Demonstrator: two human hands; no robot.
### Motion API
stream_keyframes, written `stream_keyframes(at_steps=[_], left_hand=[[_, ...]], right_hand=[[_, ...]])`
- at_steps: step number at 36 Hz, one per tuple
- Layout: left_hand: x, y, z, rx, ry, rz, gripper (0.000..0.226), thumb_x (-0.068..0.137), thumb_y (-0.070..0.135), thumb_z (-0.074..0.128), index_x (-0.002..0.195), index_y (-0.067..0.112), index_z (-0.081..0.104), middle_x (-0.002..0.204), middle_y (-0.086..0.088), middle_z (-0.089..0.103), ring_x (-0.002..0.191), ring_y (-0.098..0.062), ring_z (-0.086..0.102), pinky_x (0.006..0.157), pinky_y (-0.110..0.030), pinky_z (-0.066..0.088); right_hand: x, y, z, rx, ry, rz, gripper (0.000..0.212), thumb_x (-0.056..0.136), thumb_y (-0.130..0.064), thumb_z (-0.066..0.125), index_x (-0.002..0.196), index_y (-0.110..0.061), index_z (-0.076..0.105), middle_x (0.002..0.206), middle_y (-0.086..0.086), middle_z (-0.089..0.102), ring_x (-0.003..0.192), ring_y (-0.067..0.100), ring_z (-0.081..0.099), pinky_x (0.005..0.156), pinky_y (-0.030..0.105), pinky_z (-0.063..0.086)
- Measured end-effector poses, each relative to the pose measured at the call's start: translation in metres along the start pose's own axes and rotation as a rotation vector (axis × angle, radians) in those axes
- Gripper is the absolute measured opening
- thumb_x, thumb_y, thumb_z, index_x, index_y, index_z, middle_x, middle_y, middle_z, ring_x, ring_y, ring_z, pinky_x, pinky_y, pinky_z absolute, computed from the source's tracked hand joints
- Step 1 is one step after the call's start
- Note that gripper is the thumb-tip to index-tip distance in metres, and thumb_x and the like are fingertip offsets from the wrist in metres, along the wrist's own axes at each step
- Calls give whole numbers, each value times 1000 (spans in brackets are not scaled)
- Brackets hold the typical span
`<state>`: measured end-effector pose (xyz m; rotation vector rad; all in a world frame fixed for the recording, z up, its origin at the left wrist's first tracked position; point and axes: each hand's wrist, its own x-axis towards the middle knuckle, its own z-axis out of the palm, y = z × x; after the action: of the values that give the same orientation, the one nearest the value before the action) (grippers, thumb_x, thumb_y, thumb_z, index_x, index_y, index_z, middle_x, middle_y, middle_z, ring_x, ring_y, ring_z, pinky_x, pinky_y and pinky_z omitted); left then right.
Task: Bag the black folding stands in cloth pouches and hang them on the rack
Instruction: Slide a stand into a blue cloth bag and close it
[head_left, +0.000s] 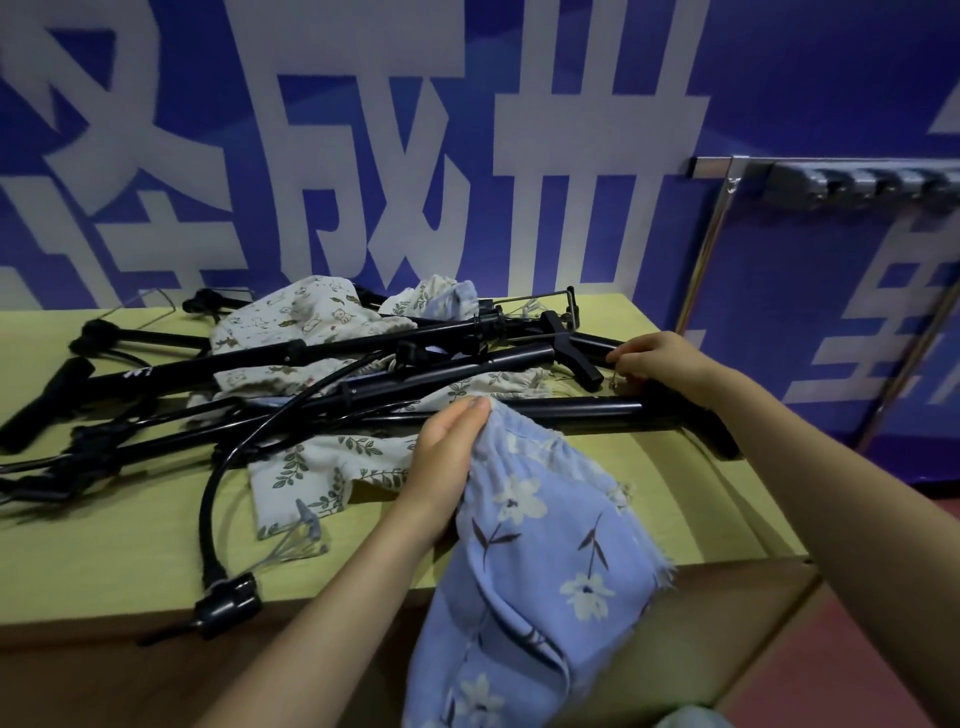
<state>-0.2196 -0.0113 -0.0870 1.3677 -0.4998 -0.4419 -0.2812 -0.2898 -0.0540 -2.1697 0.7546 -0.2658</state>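
Note:
Several black folding stands (363, 374) lie tangled in a heap on the yellow-green table (104, 545), mixed with white patterned cloth pouches (311, 317). My left hand (447, 462) grips the top edge of a blue flowered pouch (545, 561), which hangs over the table's front edge. My right hand (649, 361) pinches a small metal piece at the right end of the heap, just above a thick black tube (571, 410) lying across the table. The rack (831, 179) with metal hooks is mounted on the blue wall at the upper right.
A black curved cable with a clamp end (228, 605) reaches the table's front edge. A clear plastic hanger (296, 540) lies on a leaf-print pouch (322, 467). Slanted metal rods (706, 249) lean under the rack. Red floor shows at the bottom right.

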Motion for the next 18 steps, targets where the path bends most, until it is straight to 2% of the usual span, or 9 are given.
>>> stream_keyframes(at_steps=[3, 7, 10, 13, 18], left_hand=[[0, 0, 0, 7, -12, -3, 22, 99, 20, 50, 83, 19, 65, 84, 3, 66, 83, -11, 61, 76, -23, 47], [-2, 1, -1, 22, -34, 2, 21, 100, 21, 49, 85, 16, 64, 88, -4, 63, 88, -16, 59, 80, -26, 47], [-2, 1, -1, 34, -47, 4, 21, 100, 22, 49, 84, 17, 61, 90, -5, 60, 87, -15, 57, 78, -25, 45], [-2, 2, -1, 23, -42, 13, 22, 100, 22, 49, 80, 21, 59, 87, 0, 59, 83, -11, 56, 75, -20, 45], [-1, 1, -2, 10, -46, 9, 24, 100, 21, 49, 78, 23, 58, 82, 5, 57, 75, -5, 55, 69, -14, 45]], right_hand=[[-2, 0, 3, -14, 45, -6, 17, 95, -21, 59, 107, -13, 69, 93, 6, 67, 77, 14, 61, 63, 19, 47], [-2, -1, 7, -101, 36, 9, 22, 94, -25, 62, 108, -11, 72, 95, 10, 70, 83, 21, 64, 77, 30, 53], [-3, -4, 11, -158, 36, 3, 25, 95, -22, 58, 112, -8, 70, 87, 9, 68, 75, 17, 60, 67, 24, 50], [-7, -6, 17, -174, 75, -17, 25, 98, -16, 52, 115, -10, 68, 78, 3, 63, 63, 12, 52, 55, 19, 40], [-13, -2, 14, -18, 149, -39, 29, 97, -11, 47, 117, -14, 68, 89, 2, 65, 70, 16, 57, 61, 23, 48]])
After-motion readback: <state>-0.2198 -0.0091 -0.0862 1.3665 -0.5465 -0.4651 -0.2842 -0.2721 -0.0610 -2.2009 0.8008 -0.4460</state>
